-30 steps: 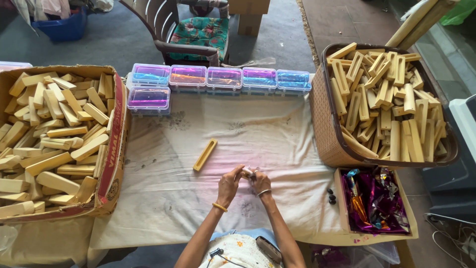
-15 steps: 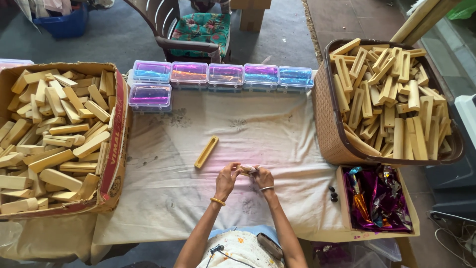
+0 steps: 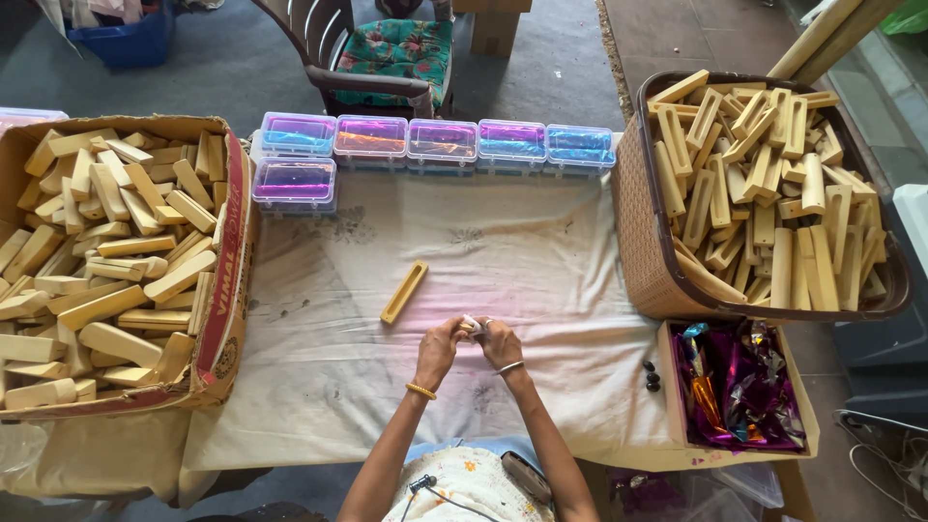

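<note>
1. The left hand (image 3: 440, 350) and the right hand (image 3: 500, 343) meet over the near middle of the tabletop (image 3: 541, 261), which is covered by a stained white cloth.
2. Both hands have their grip closed on one small pale piece (image 3: 471, 326), pinched between the fingertips of the two hands. It is too small to tell what it is; part of it looks white, part tan.
3. The small piece is held just above the cloth, near the front edge and roughly centred between the two large containers.
4. The left wrist bears a yellow bangle (image 3: 421, 391); the right wrist bears a thin silver bangle (image 3: 510, 367).
5. A single slotted wooden block (image 3: 403, 292) lies flat on the cloth, just beyond and to the left of the hands, apart from them.
6. At the left, an open cardboard box (image 3: 228, 280) is heaped with plain wooden blocks.
7. At the right, a brown woven basket (image 3: 640, 242) is filled with slotted wooden blocks.
8. In front of the basket, a shallow box (image 3: 667, 387) holds shiny purple and coloured wrappers; a few small dark beads (image 3: 652, 376) lie just beside its left wall.
9. Six clear plastic cases (image 3: 442, 141) stand along the far edge, five in a row and one in front at the left end.
</note>
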